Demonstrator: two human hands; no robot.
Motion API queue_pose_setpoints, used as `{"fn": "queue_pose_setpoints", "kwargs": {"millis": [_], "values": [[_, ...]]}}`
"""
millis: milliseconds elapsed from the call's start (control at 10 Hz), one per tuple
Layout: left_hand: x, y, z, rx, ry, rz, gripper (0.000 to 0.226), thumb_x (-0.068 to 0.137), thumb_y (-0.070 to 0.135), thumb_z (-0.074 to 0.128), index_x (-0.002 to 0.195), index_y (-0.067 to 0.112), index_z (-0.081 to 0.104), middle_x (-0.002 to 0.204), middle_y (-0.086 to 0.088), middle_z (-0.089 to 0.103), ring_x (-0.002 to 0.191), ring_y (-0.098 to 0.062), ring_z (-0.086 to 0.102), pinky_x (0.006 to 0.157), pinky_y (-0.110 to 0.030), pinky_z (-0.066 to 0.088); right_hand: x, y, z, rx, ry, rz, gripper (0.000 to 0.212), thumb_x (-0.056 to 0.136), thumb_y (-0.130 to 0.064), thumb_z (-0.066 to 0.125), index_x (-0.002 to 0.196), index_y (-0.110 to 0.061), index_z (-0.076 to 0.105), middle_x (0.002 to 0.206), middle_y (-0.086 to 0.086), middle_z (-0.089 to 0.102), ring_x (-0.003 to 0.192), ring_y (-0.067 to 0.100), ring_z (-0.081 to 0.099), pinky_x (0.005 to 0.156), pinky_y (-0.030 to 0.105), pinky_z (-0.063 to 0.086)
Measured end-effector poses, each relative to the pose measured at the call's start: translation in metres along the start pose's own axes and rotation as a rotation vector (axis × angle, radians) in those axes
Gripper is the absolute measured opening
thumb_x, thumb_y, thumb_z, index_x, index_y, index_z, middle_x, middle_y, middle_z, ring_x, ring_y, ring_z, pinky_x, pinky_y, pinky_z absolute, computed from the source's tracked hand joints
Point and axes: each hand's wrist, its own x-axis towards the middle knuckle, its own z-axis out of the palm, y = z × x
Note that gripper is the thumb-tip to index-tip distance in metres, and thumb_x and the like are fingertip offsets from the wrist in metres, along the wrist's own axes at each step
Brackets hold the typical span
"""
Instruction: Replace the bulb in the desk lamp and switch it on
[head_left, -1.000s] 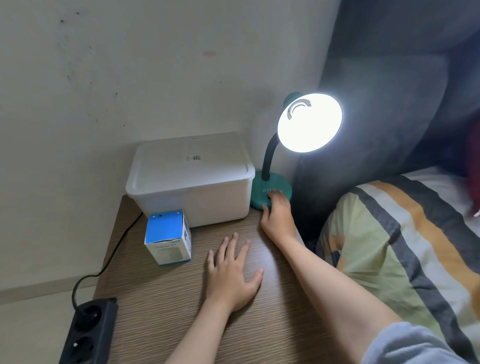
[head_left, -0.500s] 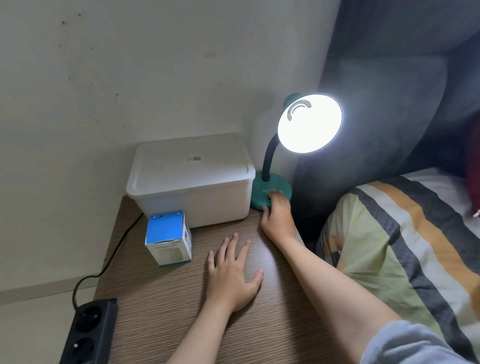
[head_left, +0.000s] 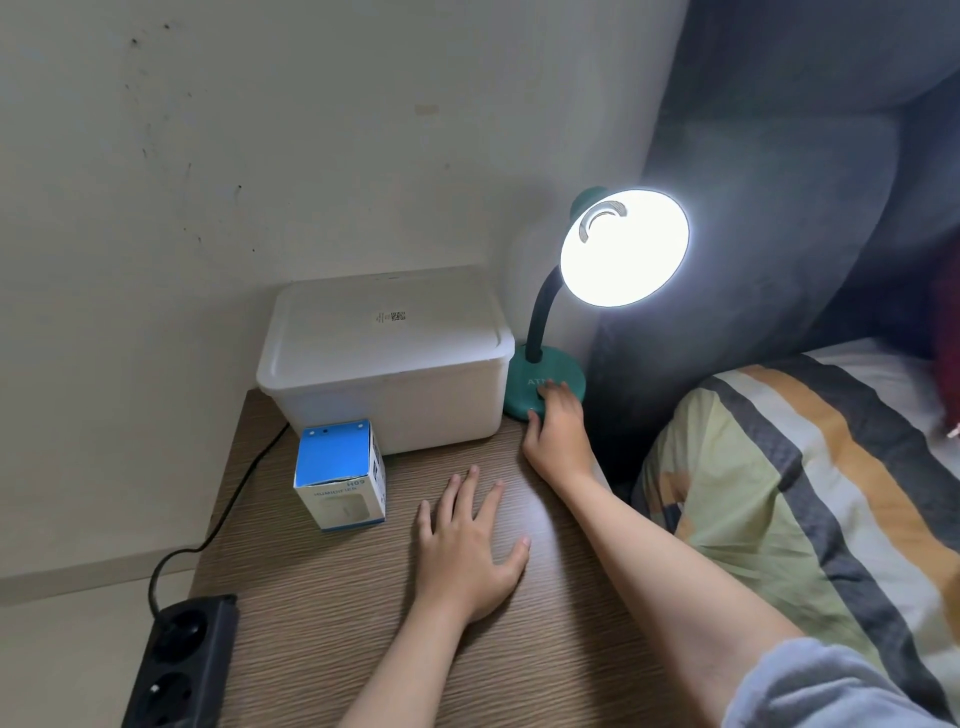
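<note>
Wood-grain bench (head_left: 322, 613): lamp (head_left: 623, 247) glows; my right hand (head_left: 558, 431) fingers press its base, I'd lift gently; left hand (head_left: 467, 556) flat beside.

Pale scuffed wall (head_left: 260, 156) behind wood-grain table (head_left: 337, 597); dark padded headboard (head_left: 779, 234) and striped bedding (head_left: 805, 493) at right.

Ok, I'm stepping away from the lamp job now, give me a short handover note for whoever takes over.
Left hand: flat on the wooden table, fingers spread, holding nothing.
Right hand: fingers resting on the green lamp base, by the lettering.
Desk lamp head is lit and faces the camera; the bulb itself is lost in the glare.
Blue and white box stands in front of the white lidded bin.
Done: lamp is on. Left: probably only taking the hand off the base.
</note>
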Motion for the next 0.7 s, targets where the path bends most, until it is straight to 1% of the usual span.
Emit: {"fn": "queue_pose_setpoints", "kwargs": {"millis": [200, 400, 500, 600, 700], "values": [[0.0, 0.001, -0.001, -0.005, -0.003, 0.002, 0.07, 0.081, 0.065, 0.032, 0.143, 0.04, 0.012, 0.158, 0.006, 0.0, 0.144, -0.015, -0.004, 0.117, -0.049, 0.001, 0.0, -0.002, -0.001, -0.018, -0.001, -0.006, 0.043, 0.089, -0.01, 0.05, 0.131, -0.001, 0.046, 0.138, 0.016, 0.049, 0.137, 0.029, 0.032, 0.112, 0.026, 0.017], [-0.001, -0.002, -0.003, -0.042, -0.004, 0.037, 0.068, 0.082, 0.066, 0.031, 0.142, 0.039, 0.013, 0.158, 0.007, 0.0, 0.144, -0.015, -0.006, 0.116, -0.05, -0.002, 0.004, -0.004, 0.001, -0.136, -0.032, -0.009, 0.046, 0.089, -0.014, 0.048, 0.134, -0.005, 0.043, 0.14, 0.013, 0.041, 0.136, 0.027, 0.029, 0.113, 0.033, 0.024], [0.001, -0.002, -0.003, -0.042, 0.007, 0.03, 0.068, 0.082, 0.065, 0.032, 0.142, 0.039, 0.015, 0.158, 0.007, 0.002, 0.144, -0.015, -0.004, 0.116, -0.049, -0.001, 0.003, -0.004, 0.003, -0.115, -0.052, -0.011, 0.049, 0.09, -0.013, 0.046, 0.138, -0.007, 0.039, 0.145, 0.011, 0.039, 0.14, 0.026, 0.024, 0.116, 0.032, 0.017], [-0.002, -0.001, -0.004, -0.036, 0.012, 0.033, 0.068, 0.082, 0.065, 0.033, 0.142, 0.039, 0.017, 0.158, 0.006, 0.004, 0.144, -0.016, -0.002, 0.115, -0.049, 0.0, 0.002, -0.01, -0.006, -0.056, -0.035, 0.025, 0.057, 0.09, -0.013, 0.046, 0.144, -0.013, 0.028, 0.154, 0.009, 0.026, 0.145, 0.024, 0.016, 0.115, 0.03, 0.013], [0.002, -0.002, -0.005, -0.06, -0.015, 0.04, 0.069, 0.08, 0.066, 0.037, 0.141, 0.039, 0.02, 0.157, 0.007, 0.005, 0.144, -0.016, -0.001, 0.115, -0.05, 0.0, -0.011, -0.013, -0.007, 0.018, 0.067, 0.05, 0.056, 0.091, -0.017, 0.047, 0.144, -0.014, 0.029, 0.154, 0.008, 0.026, 0.145, 0.022, 0.018, 0.118, 0.037, 0.019]]}}
